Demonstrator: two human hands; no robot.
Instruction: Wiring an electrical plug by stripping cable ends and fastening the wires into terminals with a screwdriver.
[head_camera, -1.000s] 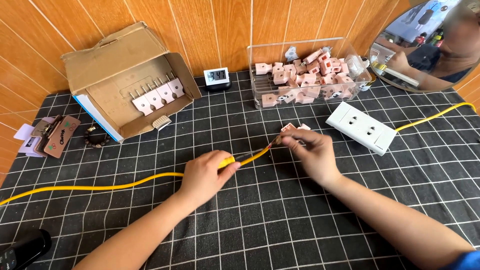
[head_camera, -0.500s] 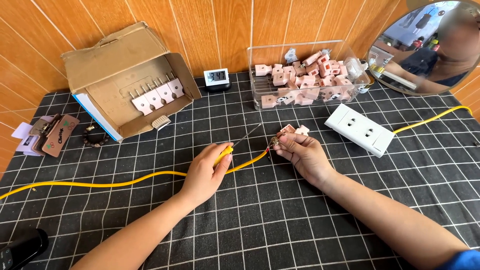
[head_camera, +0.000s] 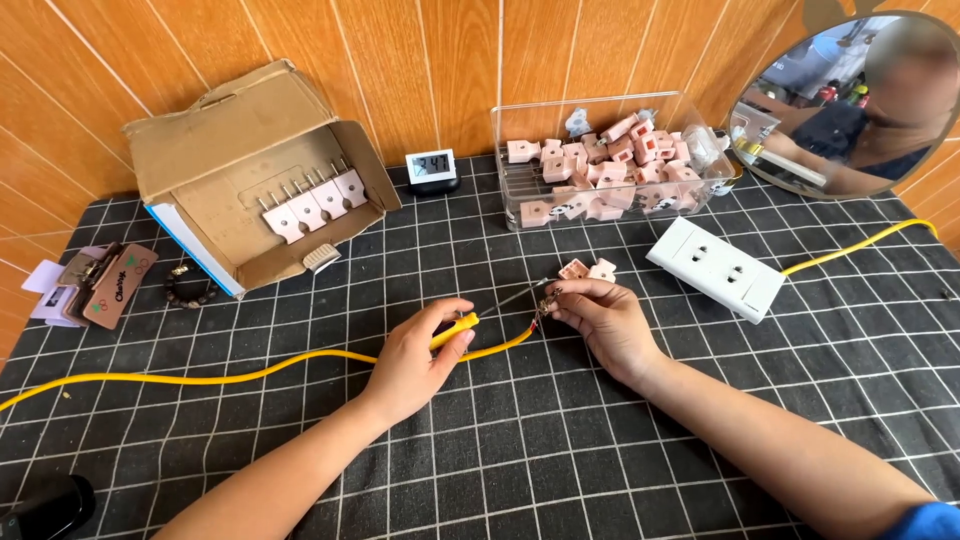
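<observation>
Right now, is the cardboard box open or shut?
Open: the cardboard box lies tipped on its side, flaps spread, showing white plug pieces inside.

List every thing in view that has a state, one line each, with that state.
left hand: closed on the yellow cable
right hand: pinching the cable's bare wire ends
yellow cable: lying across the mat, end stripped
cardboard box: open, on its side, plug parts inside
clear bin: open, filled with pink plug parts
white socket strip: flat on the mat, nothing plugged in
small digital clock: display lit
</observation>
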